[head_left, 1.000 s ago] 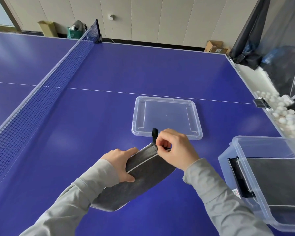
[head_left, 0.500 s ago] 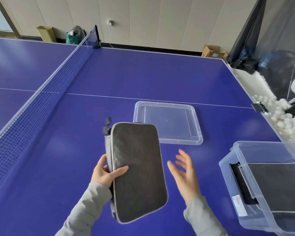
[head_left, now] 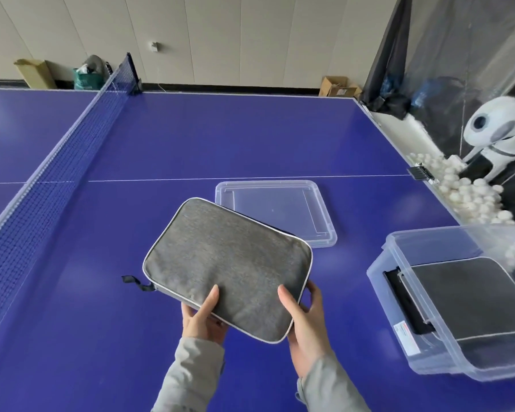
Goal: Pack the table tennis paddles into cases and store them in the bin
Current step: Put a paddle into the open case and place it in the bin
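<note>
**Zipped case held flat, ready for the bin**

Both hands hold a grey paddle case [head_left: 229, 269] flat above the blue table [head_left: 250, 138], its broad face turned up. The left hand [head_left: 201, 318] grips the near edge, thumb lying on the top fabric and fingers curled underneath. The right hand [head_left: 304, 319] grips the near right corner the same way, thumb on top and fingers wrapped round the piped edge. A grip at two points along one edge probably keeps the case level and stops it sagging or swinging, which a one-handed hold might allow. A dark zip pull [head_left: 134, 282] hangs off the left corner, and the edge looks closed, so the paddle is likely already inside, though it cannot be seen.

The clear plastic bin [head_left: 399, 295] stands at the right, near the table edge and apart from the held case. A second case [head_left: 470, 298], darker in look, already lies flat in it, leaving room on top. The bin's lid [head_left: 318, 233] lies on the table just beyond the held case, set aside so the opening stays free.

Judging by this, the step in hand is carrying the case rightward and lowering it flat onto the one stored there.
</note>
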A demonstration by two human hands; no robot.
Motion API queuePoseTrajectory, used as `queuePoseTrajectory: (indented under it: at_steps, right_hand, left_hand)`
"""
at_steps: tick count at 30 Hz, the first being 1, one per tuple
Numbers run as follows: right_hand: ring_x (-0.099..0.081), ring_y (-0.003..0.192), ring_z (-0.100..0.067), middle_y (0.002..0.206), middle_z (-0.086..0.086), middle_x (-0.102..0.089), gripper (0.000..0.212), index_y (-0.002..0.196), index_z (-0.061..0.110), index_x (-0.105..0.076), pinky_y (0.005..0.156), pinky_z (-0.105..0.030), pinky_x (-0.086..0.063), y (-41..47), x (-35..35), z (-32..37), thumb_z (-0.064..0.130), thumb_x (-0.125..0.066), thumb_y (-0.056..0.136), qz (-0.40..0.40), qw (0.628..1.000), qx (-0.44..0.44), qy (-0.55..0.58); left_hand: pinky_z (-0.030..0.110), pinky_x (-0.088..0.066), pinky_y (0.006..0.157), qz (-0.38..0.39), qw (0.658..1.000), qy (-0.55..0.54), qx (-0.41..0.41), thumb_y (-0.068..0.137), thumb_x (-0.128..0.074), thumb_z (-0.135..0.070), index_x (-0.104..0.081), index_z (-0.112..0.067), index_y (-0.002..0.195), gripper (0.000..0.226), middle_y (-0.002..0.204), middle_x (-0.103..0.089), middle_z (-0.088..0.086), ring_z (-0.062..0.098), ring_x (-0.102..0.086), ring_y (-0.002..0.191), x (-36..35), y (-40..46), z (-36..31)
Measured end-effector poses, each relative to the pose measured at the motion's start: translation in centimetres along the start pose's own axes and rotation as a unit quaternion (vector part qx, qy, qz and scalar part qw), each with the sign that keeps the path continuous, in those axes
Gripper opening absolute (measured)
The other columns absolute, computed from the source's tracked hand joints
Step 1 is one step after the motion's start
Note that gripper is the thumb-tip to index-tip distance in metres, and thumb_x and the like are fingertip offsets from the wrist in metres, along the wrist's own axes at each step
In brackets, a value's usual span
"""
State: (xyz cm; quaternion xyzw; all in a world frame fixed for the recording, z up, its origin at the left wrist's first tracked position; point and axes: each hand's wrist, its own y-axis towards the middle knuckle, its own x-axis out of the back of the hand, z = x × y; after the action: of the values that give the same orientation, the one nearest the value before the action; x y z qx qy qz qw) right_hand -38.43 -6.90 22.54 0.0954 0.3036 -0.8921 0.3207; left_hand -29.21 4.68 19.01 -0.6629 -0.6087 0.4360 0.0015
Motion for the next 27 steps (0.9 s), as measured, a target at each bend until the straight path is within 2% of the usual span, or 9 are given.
queuePoseTrajectory:
  at_steps: [5,7,10,14,17,19,21,24,27]
  right_hand:
    - [-0.067,0.095,-0.023,0.098,-0.004,-0.074,0.045,0.119,0.023,-0.05,0.079,-0.037,-0.05,-0.2,1.1,1.4,0.009,-0.068,0.08,-0.002,0.999,0.037,-0.002]
    - [-0.068,0.089,-0.021,0.094,-0.002,-0.074,0.044,0.118,0.02,-0.05,0.075,-0.035,-0.05,-0.3,1.8,1.9,0.008,-0.068,0.079,-0.002,0.999,0.047,-0.002]
    - [-0.07,0.081,-0.017,0.09,-0.002,-0.073,0.044,0.116,0.016,-0.051,0.07,-0.033,-0.05,-0.7,3.3,2.9,0.008,-0.069,0.076,0.003,0.998,0.055,-0.006]
    - [-0.07,0.086,-0.017,0.097,-0.002,-0.072,0.08,0.115,0.017,-0.053,0.078,-0.037,-0.051,-1.6,5.4,3.8,0.03,-0.089,0.045,0.003,0.998,0.06,-0.033]
    - [-0.068,0.096,-0.02,0.113,-0.006,-0.069,0.084,0.122,0.02,-0.052,0.084,-0.039,-0.051,-2.1,7.3,4.5,0.034,-0.088,0.047,-0.016,0.999,0.045,-0.026]
    - [-0.068,0.094,-0.02,0.116,-0.008,-0.067,0.069,0.121,0.019,-0.053,0.082,-0.04,-0.051,-2.5,8.4,5.3,0.023,-0.081,0.058,-0.018,0.999,0.041,-0.03]
    - [-0.069,0.094,-0.02,0.114,-0.007,-0.068,0.072,0.118,0.022,-0.055,0.084,-0.042,-0.051,-2.7,9.3,6.4,0.027,-0.085,0.053,-0.013,0.997,0.041,-0.057]
    - [-0.067,0.103,-0.022,0.115,-0.005,-0.069,0.086,0.118,0.026,-0.057,0.094,-0.046,-0.048,-2.8,10.8,8.4,0.047,-0.089,0.041,-0.014,0.993,0.044,-0.112]
    - [-0.067,0.103,-0.018,0.111,-0.002,-0.07,0.09,0.114,0.026,-0.061,0.088,-0.038,-0.049,-2.5,12.5,10.1,0.056,-0.088,0.034,-0.023,0.986,0.068,-0.147]
  left_hand:
    - [0.028,-0.055,0.049,0.047,0.997,0.039,0.055,0.061,-0.077,-0.015,-0.057,-0.021,0.094,0.038,0.068,-0.068,0.0,0.013,-0.066,0.054,1.0,-0.1,0.0]
    - [0.029,-0.056,0.05,0.083,0.991,0.073,0.077,0.082,-0.06,-0.012,-0.057,-0.014,0.089,0.007,0.066,-0.066,0.004,0.015,-0.065,0.053,2.4,0.0,-0.4]
    - [0.035,-0.06,0.056,0.099,0.986,0.1,0.092,0.098,-0.037,-0.021,-0.056,-0.008,0.098,0.024,0.076,-0.07,0.007,0.022,-0.07,0.068,4.4,1.3,-1.7]
    - [0.036,-0.054,0.057,0.105,0.978,0.16,0.083,0.094,-0.031,-0.051,-0.05,-0.017,0.126,0.05,0.087,-0.064,0.006,0.024,-0.063,0.068,5.4,4.2,-5.4]
    - [0.032,-0.054,0.062,0.168,0.953,0.24,0.08,0.092,-0.047,-0.045,-0.039,-0.024,0.139,0.052,0.091,-0.07,-0.011,0.009,-0.068,0.069,3.8,4.6,-7.6]
    - [0.023,-0.056,0.064,0.246,0.914,0.318,0.056,0.058,-0.085,-0.045,-0.045,-0.017,0.135,0.091,0.086,-0.074,-0.01,0.005,-0.07,0.073,2.1,4.5,-8.1]
    - [0.025,-0.058,0.062,0.26,0.903,0.338,0.044,0.018,-0.095,-0.046,-0.057,-0.015,0.119,0.112,0.088,-0.073,0.002,0.014,-0.071,0.074,0.3,4.6,-7.5]
    - [0.025,-0.058,0.061,0.245,0.903,0.351,0.022,0.007,-0.094,-0.044,-0.062,-0.021,0.106,0.106,0.093,-0.07,0.007,0.013,-0.07,0.073,-1.7,3.9,-5.6]
    - [0.028,-0.058,0.06,0.248,0.902,0.352,0.015,0.009,-0.094,-0.045,-0.061,-0.022,0.106,0.105,0.096,-0.067,0.011,0.016,-0.069,0.073,-3.0,2.6,-3.9]
